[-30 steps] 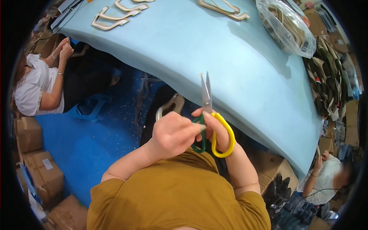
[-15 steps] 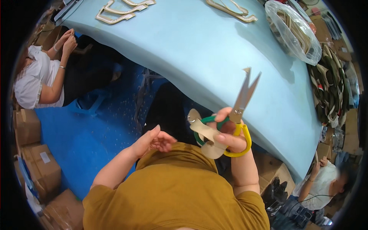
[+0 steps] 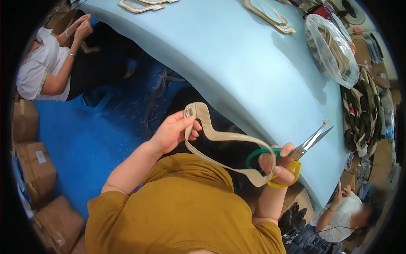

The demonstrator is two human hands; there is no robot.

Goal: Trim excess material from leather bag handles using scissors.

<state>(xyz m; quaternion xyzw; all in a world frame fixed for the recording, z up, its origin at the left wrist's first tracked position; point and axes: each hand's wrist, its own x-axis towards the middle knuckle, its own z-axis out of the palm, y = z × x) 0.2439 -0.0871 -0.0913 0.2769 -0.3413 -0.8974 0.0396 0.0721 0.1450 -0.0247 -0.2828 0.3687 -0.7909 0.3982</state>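
Note:
A beige strap point(image 3: 226, 136), flat and angled with a metal ring at one end, stretches in a loop between my hands above my lap. My left hand point(image 3: 169, 134) pinches its ringed end between thumb and fingers. Closed around a pair of scissors point(image 3: 299, 153) with one green and one yellow handle loop, my right hand point(image 3: 280, 164) also grips the strap's other end under the thumb. The scissor blades are parted and point up and right, beside the table edge. A tiny beige scrap point(image 3: 325, 122) clings to one blade tip.
The pale blue table point(image 3: 237, 84) curves along my front, bearing more beige strap pieces point(image 3: 270, 19) and a clear plastic bag point(image 3: 332, 51) of similar pieces. Co-workers sit at left point(image 3: 50, 67) and lower right point(image 3: 344, 216). Cardboard boxes point(image 3: 36, 165) are stacked on the left.
My left hand has taken hold of the strap's ringed end, and the strap is now spread out between both hands. My right hand and the scissors have shifted right and downward.

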